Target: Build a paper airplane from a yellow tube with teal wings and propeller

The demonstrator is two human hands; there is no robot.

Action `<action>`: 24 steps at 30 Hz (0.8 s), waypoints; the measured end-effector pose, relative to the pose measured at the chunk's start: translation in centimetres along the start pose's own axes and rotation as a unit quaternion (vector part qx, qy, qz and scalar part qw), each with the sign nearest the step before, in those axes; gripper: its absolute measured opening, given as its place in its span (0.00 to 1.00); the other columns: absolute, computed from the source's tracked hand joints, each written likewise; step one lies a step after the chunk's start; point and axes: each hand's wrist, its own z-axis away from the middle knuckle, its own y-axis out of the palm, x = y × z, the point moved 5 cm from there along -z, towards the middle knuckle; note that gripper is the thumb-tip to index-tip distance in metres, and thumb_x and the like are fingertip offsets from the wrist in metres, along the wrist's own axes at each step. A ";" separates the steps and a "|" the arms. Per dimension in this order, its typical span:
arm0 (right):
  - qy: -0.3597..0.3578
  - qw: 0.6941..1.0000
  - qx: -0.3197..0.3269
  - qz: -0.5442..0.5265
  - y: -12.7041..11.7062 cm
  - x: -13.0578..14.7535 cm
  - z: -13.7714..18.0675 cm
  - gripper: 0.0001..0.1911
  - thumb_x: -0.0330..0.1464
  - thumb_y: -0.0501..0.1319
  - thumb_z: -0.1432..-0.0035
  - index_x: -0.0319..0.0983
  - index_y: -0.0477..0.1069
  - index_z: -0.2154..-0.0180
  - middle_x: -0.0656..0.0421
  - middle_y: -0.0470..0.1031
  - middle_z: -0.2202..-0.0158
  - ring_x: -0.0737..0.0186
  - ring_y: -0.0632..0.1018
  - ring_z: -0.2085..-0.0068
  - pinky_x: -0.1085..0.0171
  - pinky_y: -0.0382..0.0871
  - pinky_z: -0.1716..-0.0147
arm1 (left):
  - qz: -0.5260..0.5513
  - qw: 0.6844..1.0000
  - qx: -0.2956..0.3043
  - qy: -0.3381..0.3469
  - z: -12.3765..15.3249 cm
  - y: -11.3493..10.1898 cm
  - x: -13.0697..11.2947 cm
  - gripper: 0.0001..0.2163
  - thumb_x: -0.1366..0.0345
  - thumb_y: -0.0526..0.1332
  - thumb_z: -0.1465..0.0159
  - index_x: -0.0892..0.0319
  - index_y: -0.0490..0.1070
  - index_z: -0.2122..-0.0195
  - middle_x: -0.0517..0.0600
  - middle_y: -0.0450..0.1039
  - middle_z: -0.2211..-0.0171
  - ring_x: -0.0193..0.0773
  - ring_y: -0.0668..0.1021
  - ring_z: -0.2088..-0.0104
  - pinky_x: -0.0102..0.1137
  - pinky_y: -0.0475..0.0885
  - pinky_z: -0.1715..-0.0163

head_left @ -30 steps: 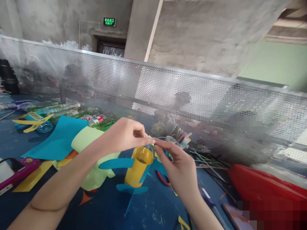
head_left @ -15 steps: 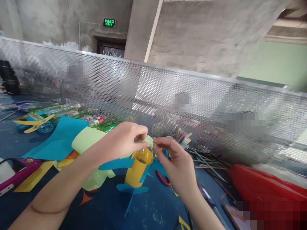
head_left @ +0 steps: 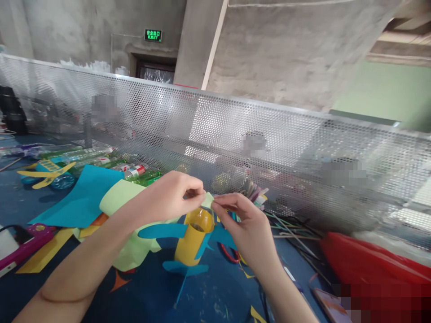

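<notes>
Pinching a pale green slip (head_left: 208, 200) from either side, the left hand (head_left: 178, 194) and the right hand (head_left: 247, 220) nearly meet just above a bottle (head_left: 201, 220). On each, thumb and forefinger are drawn narrow on the paper; the left's other fingers curl in, partly hidden. The bottle sits on the blue table (head_left: 141, 300) between the forearms, its clear end toward the fingers — whether the slip touches it, I cannot tell. Yellow paper (head_left: 188, 246) wraps its body, with a blue wing (head_left: 164, 231) out to the left and a blue tail (head_left: 185, 268) at the near end. Red scissors (head_left: 230, 255) lie near the right wrist, partly covered. Beyond the left forearm are a green sheet (head_left: 123, 195), a blue sheet (head_left: 81, 199) and a heap of bottles (head_left: 90, 154); a phone (head_left: 328, 301) and a red bag (head_left: 373, 262) lie to the right
</notes>
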 end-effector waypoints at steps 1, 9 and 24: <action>0.001 1.000 0.004 0.003 0.0 0.0 0.0 0.03 0.34 0.60 0.43 0.41 0.71 0.67 0.58 0.76 0.66 0.62 0.77 0.63 0.61 0.72 0.62 | 0.005 1.000 0.004 -0.001 0.0 0.0 0.1 0.09 0.64 0.55 0.38 0.59 0.72 0.71 0.46 0.72 0.74 0.32 0.72 0.74 0.27 0.62 0.75; -0.028 0.999 0.009 0.035 -0.2 0.7 0.0 0.04 0.33 0.60 0.42 0.42 0.73 0.65 0.59 0.75 0.66 0.63 0.77 0.64 0.63 0.71 0.64 | -0.017 1.000 0.017 -0.013 0.0 0.0 0.3 0.08 0.64 0.55 0.38 0.58 0.71 0.71 0.44 0.71 0.75 0.30 0.69 0.76 0.26 0.59 0.78; -0.046 0.998 0.002 0.042 -0.1 1.1 0.0 0.02 0.31 0.61 0.43 0.41 0.71 0.69 0.61 0.73 0.68 0.64 0.75 0.65 0.63 0.69 0.65 | -0.023 1.000 0.015 0.000 0.1 -0.1 -0.1 0.08 0.65 0.56 0.38 0.58 0.70 0.71 0.44 0.72 0.75 0.30 0.70 0.76 0.27 0.59 0.77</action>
